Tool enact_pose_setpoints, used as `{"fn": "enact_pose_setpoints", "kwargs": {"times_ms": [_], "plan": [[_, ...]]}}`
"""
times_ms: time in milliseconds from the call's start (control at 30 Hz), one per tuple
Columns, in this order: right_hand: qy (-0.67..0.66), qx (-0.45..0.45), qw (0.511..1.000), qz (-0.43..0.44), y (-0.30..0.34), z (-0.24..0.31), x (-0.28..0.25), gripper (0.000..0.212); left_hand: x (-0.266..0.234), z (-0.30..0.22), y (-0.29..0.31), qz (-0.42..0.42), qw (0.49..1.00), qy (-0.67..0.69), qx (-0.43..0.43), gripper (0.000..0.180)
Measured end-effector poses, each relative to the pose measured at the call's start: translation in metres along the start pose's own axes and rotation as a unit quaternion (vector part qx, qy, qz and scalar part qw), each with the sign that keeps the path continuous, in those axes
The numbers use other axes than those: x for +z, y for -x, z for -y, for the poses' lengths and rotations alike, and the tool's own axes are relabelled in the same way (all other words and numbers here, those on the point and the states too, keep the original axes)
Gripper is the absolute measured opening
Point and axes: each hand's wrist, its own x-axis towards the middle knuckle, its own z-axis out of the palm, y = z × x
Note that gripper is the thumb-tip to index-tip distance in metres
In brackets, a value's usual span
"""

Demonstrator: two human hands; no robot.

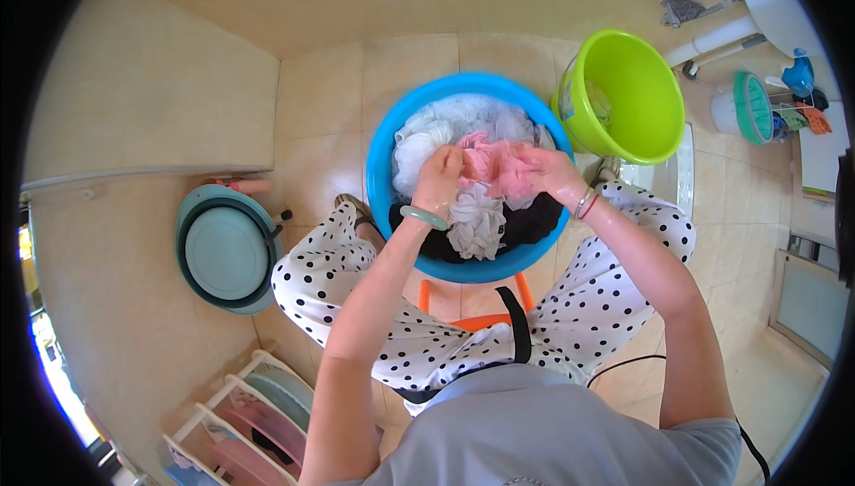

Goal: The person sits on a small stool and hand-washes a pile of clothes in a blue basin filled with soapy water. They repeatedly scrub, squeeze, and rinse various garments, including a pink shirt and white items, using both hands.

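Observation:
Between my knees stands a round blue basin (pixel 380 152) filled with wet laundry. A pink cloth (pixel 488 166) is stretched between my two hands above the pile. My left hand (pixel 439 182), with a pale green bangle at the wrist, grips its left end with curled fingers. The other end is pinched by my right hand (pixel 554 173), which has bracelets at the wrist. Below the pink cloth lies a bunched light grey cloth (pixel 477 223) on black fabric (pixel 530 226). White garments (pixel 426 143) and a pale, sheer-looking heap lie along the far side of the basin.
Right behind the basin, a lime green bucket (pixel 623 143) touches or nearly touches its rim. A grey-green basin (pixel 187 255) stands by the left wall, near a shoe rack (pixel 209 415). An orange stool (pixel 525 290) shows under me. A small bin (pixel 753 110) sits far right.

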Motion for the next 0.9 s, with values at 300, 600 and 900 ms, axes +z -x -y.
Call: {"fn": "enact_pose_setpoints", "kwargs": {"times_ms": [300,600,900], "plan": [[-0.162,-0.029,0.986,0.038,0.016,0.043,0.024,0.031,0.008,-0.017,0.008,0.085,0.948,-0.301,0.062,0.041],[0.477,-0.099,0.860,-0.151,0.000,0.055,0.006,0.022,-0.021,-0.041,0.001,0.123,0.990,0.047,-0.045,0.037],[0.228,-0.325,0.918,0.011,-0.001,0.059,0.024,0.025,-0.014,-0.072,0.013,0.117,0.924,0.341,-0.128,0.043]]}}
